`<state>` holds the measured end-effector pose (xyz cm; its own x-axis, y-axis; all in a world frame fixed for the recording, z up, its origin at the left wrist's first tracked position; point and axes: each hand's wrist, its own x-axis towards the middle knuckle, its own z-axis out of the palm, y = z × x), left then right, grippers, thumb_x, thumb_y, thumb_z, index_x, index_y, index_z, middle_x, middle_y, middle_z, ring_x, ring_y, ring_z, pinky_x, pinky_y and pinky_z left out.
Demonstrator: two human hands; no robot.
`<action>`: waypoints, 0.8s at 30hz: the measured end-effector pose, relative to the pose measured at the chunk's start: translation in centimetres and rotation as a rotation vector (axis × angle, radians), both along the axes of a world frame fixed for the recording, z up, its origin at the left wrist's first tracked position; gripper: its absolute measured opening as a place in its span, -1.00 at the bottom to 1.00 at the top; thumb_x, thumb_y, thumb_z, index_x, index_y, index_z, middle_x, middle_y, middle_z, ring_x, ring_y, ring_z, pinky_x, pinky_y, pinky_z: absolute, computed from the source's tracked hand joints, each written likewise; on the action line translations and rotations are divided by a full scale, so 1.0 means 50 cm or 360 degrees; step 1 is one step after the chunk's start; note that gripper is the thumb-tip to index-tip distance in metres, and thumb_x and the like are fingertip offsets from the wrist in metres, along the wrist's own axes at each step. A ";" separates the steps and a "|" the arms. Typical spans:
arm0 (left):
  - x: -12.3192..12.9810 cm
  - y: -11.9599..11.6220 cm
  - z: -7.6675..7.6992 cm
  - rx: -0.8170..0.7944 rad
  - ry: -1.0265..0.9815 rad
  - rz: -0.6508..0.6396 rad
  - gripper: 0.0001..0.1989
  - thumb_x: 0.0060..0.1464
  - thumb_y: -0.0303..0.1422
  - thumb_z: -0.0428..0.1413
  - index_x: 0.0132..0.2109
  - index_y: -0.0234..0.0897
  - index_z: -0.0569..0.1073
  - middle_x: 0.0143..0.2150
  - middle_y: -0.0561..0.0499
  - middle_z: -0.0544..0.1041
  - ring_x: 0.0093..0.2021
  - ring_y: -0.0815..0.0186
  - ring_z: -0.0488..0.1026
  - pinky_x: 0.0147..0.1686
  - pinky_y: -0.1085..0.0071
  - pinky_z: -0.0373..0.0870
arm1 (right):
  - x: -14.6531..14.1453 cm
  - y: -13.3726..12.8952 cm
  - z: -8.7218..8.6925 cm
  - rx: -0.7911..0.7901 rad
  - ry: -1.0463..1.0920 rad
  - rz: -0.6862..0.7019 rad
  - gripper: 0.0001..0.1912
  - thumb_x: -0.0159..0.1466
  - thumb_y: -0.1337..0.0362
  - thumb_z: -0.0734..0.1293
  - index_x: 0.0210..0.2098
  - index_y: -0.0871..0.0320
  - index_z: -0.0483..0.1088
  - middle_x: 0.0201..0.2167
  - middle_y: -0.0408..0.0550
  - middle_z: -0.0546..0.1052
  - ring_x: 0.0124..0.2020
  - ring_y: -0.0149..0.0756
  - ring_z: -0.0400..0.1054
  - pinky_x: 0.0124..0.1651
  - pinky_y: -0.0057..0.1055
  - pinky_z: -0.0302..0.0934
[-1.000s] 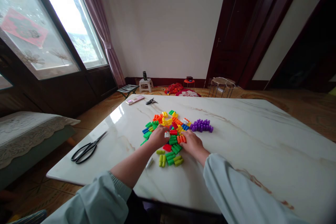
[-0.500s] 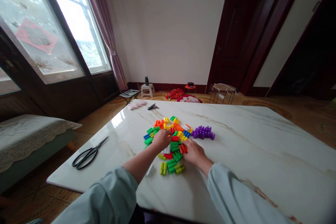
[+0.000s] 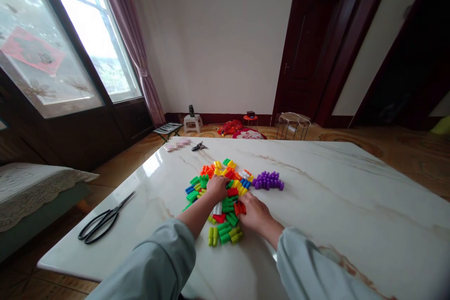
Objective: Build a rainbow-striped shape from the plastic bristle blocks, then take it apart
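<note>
A heap of colourful plastic building pieces, with green pieces (image 3: pixel 224 230) at its near side, lies on the marble-patterned table (image 3: pixel 333 187). Over the heap's middle is my left hand (image 3: pixel 218 188), fingers curled down among the pieces; what they grip is hidden. My right hand (image 3: pixel 256 213) is at the heap's right edge, its thumb and fingers closed on a red-orange building piece (image 3: pixel 239 208). Yellow-green pieces (image 3: pixel 213 236) sit close below. Beyond my right hand, joined purple pieces (image 3: pixel 268 180) form a cluster with round knobs.
Black-handled scissors (image 3: pixel 105 220) lie at the table's left. Small dark pliers (image 3: pixel 199 146) and a blurred pinkish item (image 3: pixel 177 144) are near the far edge. Past the table stand a white stool (image 3: pixel 192 123) and a round metal-legged stool (image 3: pixel 293 119). A cloth-covered seat (image 3: pixel 38 187) is at left.
The view has shifted slightly, so the table appears further left and lower. My left hand has moved a little over the heap; my right hand stays by the red-orange piece.
</note>
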<state>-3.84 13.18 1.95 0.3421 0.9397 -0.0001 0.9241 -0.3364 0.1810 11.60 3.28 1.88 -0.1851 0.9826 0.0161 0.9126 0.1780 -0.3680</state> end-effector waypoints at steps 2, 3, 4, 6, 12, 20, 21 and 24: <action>0.002 -0.002 -0.005 0.0041 -0.0027 0.0026 -0.62 0.02 -0.40 0.04 0.00 -0.08 0.50 -0.07 -0.04 0.53 -0.03 0.14 0.41 -0.16 0.36 0.36 | -0.001 -0.002 0.002 -0.0003 0.0006 0.0002 -0.67 0.11 0.29 0.23 -0.12 0.12 0.42 -0.08 0.04 0.43 -0.07 -0.17 0.34 -0.10 -0.36 0.16; 0.002 -0.004 -0.006 0.0053 -0.0037 0.0032 -0.64 0.02 -0.44 0.02 -0.04 -0.10 0.52 -0.08 -0.04 0.53 -0.06 0.16 0.43 -0.20 0.38 0.36 | -0.001 -0.002 0.003 -0.0007 0.0012 0.0005 -0.67 0.12 0.29 0.23 -0.12 0.12 0.42 -0.08 0.04 0.43 -0.08 -0.18 0.35 -0.10 -0.37 0.16; 0.002 -0.006 -0.006 0.0055 -0.0046 0.0036 -0.66 0.02 -0.45 0.01 -0.08 -0.12 0.53 -0.10 -0.04 0.53 -0.09 0.17 0.45 -0.24 0.39 0.36 | -0.001 -0.003 0.003 -0.0016 0.0018 0.0006 -0.66 0.12 0.29 0.24 -0.11 0.11 0.42 -0.08 0.03 0.43 -0.09 -0.19 0.35 -0.10 -0.37 0.17; 0.002 -0.010 -0.001 0.0052 -0.0063 0.0054 -0.71 0.03 -0.46 0.00 -0.16 -0.15 0.54 -0.13 -0.05 0.54 -0.13 0.18 0.47 -0.28 0.40 0.35 | 0.000 -0.004 0.005 -0.0048 0.0028 0.0001 -0.66 0.12 0.27 0.25 -0.10 0.09 0.41 -0.07 0.02 0.43 -0.10 -0.20 0.35 -0.12 -0.38 0.17; 0.002 -0.035 0.047 0.0146 -0.0256 0.0154 -0.72 0.01 -0.45 0.02 -0.14 -0.20 0.52 -0.19 -0.05 0.55 -0.15 0.23 0.48 -0.27 0.43 0.34 | 0.001 -0.004 0.029 0.0131 0.0100 -0.0159 -0.59 0.11 0.06 0.35 -0.08 0.06 0.42 -0.09 -0.01 0.44 -0.10 -0.17 0.36 -0.11 -0.35 0.18; 0.020 -0.097 0.091 -0.0022 -0.0633 -0.0363 -0.80 -0.12 -0.44 0.10 -0.29 -0.34 0.55 -0.45 0.03 0.53 -0.44 0.36 0.40 -0.40 0.48 0.29 | -0.002 0.009 0.044 0.0519 0.0583 -0.0049 -0.70 0.15 0.47 0.25 -0.13 0.15 0.39 -0.15 -0.02 0.50 -0.20 -0.31 0.38 -0.13 -0.42 0.21; 0.025 -0.103 0.094 -0.0021 -0.0661 -0.0338 -0.81 -0.14 -0.46 0.10 -0.32 -0.35 0.55 -0.46 0.03 0.52 -0.45 0.37 0.39 -0.42 0.49 0.28 | -0.003 0.009 0.045 0.0514 0.0587 -0.0053 -0.71 0.15 0.49 0.24 -0.15 0.15 0.39 -0.16 -0.02 0.51 -0.18 -0.30 0.38 -0.13 -0.43 0.20; 0.039 -0.114 0.104 -0.0033 -0.0740 -0.0161 -0.86 -0.11 -0.43 0.10 -0.37 -0.37 0.53 -0.51 0.05 0.48 -0.47 0.38 0.37 -0.47 0.50 0.24 | -0.004 0.004 0.057 0.0470 0.0548 -0.0126 -0.73 0.16 0.46 0.26 -0.15 0.13 0.38 -0.18 -0.04 0.53 -0.18 -0.30 0.40 -0.18 -0.46 0.18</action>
<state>-1.91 7.48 7.15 0.3999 0.9031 0.1564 0.7063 -0.4124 0.5754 11.39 3.50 4.71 -0.0443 0.9377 0.3447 0.7611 0.2552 -0.5964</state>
